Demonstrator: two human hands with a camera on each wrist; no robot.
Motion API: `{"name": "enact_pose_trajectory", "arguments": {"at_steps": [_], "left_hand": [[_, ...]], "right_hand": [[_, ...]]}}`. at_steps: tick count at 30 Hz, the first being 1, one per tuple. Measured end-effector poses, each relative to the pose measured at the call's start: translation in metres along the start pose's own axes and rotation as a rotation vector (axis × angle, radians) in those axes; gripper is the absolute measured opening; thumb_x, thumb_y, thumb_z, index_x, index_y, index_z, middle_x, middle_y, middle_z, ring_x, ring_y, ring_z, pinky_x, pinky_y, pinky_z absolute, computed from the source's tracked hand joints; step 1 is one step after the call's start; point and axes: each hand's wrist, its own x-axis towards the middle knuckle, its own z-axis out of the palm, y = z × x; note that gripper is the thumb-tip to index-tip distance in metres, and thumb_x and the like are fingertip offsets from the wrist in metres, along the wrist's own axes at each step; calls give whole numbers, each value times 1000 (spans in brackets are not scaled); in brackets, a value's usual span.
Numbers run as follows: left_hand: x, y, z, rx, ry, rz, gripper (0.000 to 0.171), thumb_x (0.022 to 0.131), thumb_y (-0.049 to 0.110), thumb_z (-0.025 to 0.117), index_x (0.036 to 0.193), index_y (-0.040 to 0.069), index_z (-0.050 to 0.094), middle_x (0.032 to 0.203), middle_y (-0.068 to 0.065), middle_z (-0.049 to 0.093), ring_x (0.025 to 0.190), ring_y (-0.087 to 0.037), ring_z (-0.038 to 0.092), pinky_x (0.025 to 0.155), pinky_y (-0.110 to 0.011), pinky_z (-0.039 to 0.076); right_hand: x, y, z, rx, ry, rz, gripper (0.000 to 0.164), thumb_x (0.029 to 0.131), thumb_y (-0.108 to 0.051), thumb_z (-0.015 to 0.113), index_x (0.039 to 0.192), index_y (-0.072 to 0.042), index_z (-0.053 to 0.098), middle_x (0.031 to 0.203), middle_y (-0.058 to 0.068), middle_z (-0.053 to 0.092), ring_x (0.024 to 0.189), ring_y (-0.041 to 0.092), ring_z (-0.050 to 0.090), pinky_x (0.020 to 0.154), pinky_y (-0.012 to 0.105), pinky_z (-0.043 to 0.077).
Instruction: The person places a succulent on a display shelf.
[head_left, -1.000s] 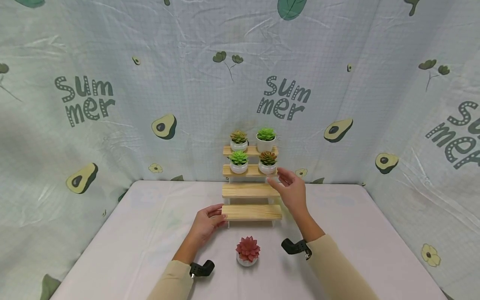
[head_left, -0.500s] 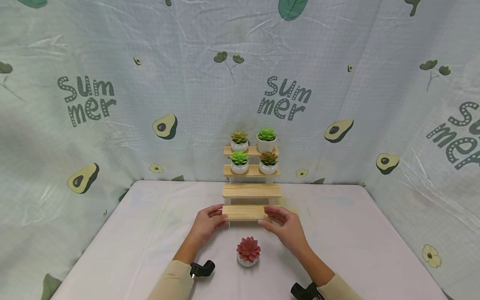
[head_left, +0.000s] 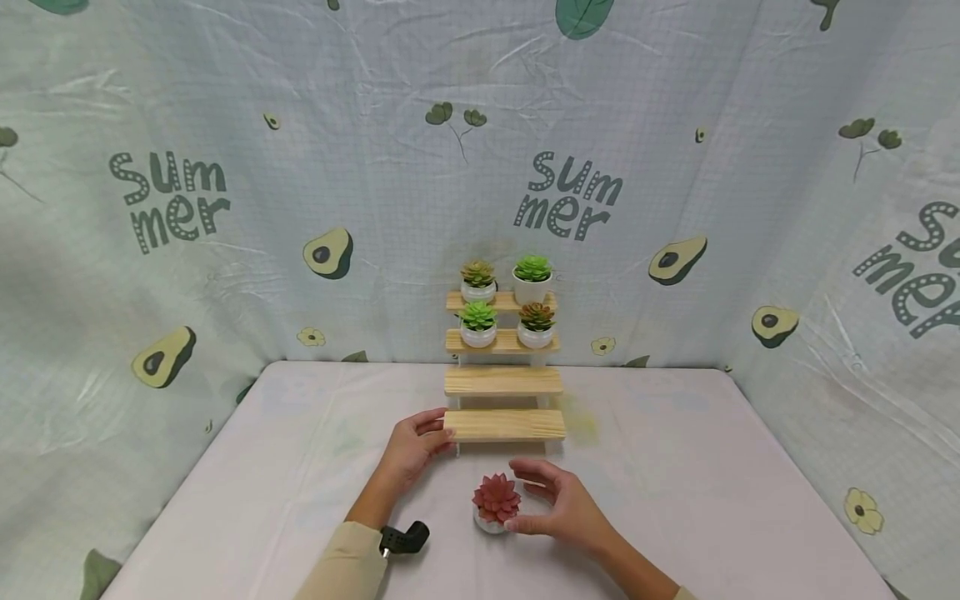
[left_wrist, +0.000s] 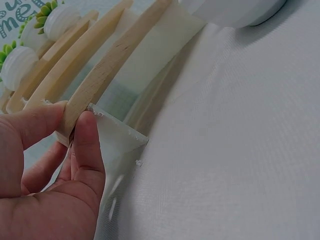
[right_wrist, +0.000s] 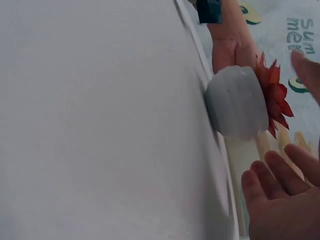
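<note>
A red succulent in a white pot [head_left: 497, 502] stands on the table in front of the stepped wooden plant stand [head_left: 504, 426]. Beside it is my right hand [head_left: 558, 506], thumb and fingers spread around the pot's right side. In the right wrist view, a gap shows between these fingers [right_wrist: 282, 172] and the white pot [right_wrist: 240, 102]. My left hand [head_left: 411, 450] pinches the left end of the stand's lowest board; the left wrist view shows thumb and fingers on either side of that board [left_wrist: 107, 65].
On the stand's top tier are an olive succulent [head_left: 477, 281] and a green one [head_left: 532, 279]. A green succulent [head_left: 477, 323] and a brown one [head_left: 536, 325] occupy the tier below. A patterned curtain [head_left: 405, 200] hangs behind the white table [head_left: 675, 467].
My right hand has come down and toward me, from beside the brown succulent, past the lowest board, to the red succulent. The left hand has stayed on the stand.
</note>
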Motion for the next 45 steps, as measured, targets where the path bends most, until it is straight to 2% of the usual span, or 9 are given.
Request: {"name": "enact_pose_trajectory", "arguments": {"at_steps": [7,9,16,22,30,36,45], "left_hand": [[-1,0,0,0,3,-8,47,94,-5,67,140,-5,57,119,-20,64,89,-16,68,81,-29,63],[-2,0,0,-2,2,-5,47,94,-5,67,140,-5,56,118,-20,64,89,-16,68,80,-29,63],[-1,-2,0,-4,9,-1,45,94,-6,66,139,-5,58,115,-18,65,88,-15,68,79,-28,63],[-2,-1,0,-6,7,-6,46,94,-6,66,139,-6,57,115,-18,65,88,-16,68,79,-29,63],[-2,1,-1,7,-1,-4,47,95,-4,67,141,-5,56,119,-20,64,91,-17,68,80,-29,63],[-1,0,-1,0,-4,2,46,94,-6,66,139,-6,57,114,-18,65,89,-16,68,79,-28,63],[0,-1,0,-22,-5,5,46,93,-7,66,139,-5,57,112,-16,66,87,-15,68,78,-27,63]], "right_hand": [[0,5,9,53,-62,70,78,79,-16,90,145,0,51,145,18,56,129,30,61,105,25,53],[0,5,11,49,-64,70,76,79,-15,89,144,0,52,144,19,57,128,30,62,104,24,54],[2,4,15,28,-63,90,74,77,-13,91,141,0,55,141,19,60,120,10,65,102,24,54],[3,3,18,39,-51,84,70,77,-8,90,137,5,56,136,22,63,116,11,68,96,20,56],[6,4,21,21,-22,71,64,75,-7,90,130,3,61,127,19,69,104,7,72,89,17,57],[8,5,22,-12,1,90,64,72,-10,93,128,3,63,123,16,71,100,7,72,86,15,57],[11,3,23,61,24,71,63,73,-8,92,128,4,64,125,19,70,101,10,73,87,19,59]]}}
